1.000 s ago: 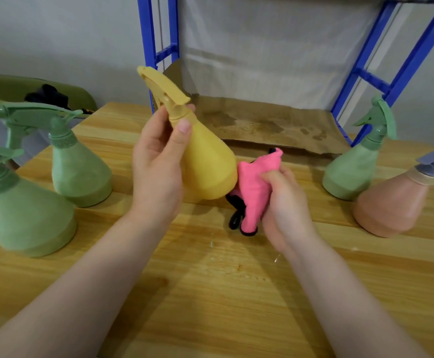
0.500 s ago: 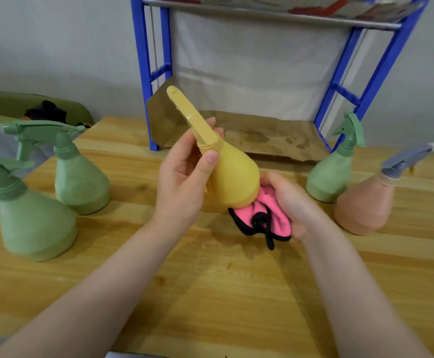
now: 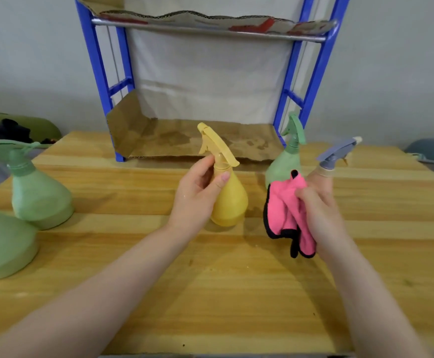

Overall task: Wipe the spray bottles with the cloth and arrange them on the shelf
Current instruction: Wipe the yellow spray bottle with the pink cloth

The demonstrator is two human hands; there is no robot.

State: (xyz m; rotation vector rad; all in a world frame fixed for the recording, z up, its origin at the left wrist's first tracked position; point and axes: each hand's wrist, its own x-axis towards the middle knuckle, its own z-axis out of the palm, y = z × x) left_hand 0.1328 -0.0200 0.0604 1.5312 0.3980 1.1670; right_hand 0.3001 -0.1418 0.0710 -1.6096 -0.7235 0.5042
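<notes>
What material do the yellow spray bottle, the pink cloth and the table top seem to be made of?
Yellow spray bottle: probably matte plastic, with an even, dull colour. Pink cloth: soft fabric, perhaps microfibre, hanging in folds with a black sewn edge. Table top: looks like wood planks with visible grain and a slight sheen.

The blue shelf is standing open-fronted at the table's far edge, its cardboard-lined lower bay lying bare. Straight in front of that bay, the yellow bottle is sitting in the lane. At the shelf's right post, a green bottle and a grey-nozzled bottle are crowding the corner. Well left of the shelf, two green bottles are blocking that flank.
</notes>
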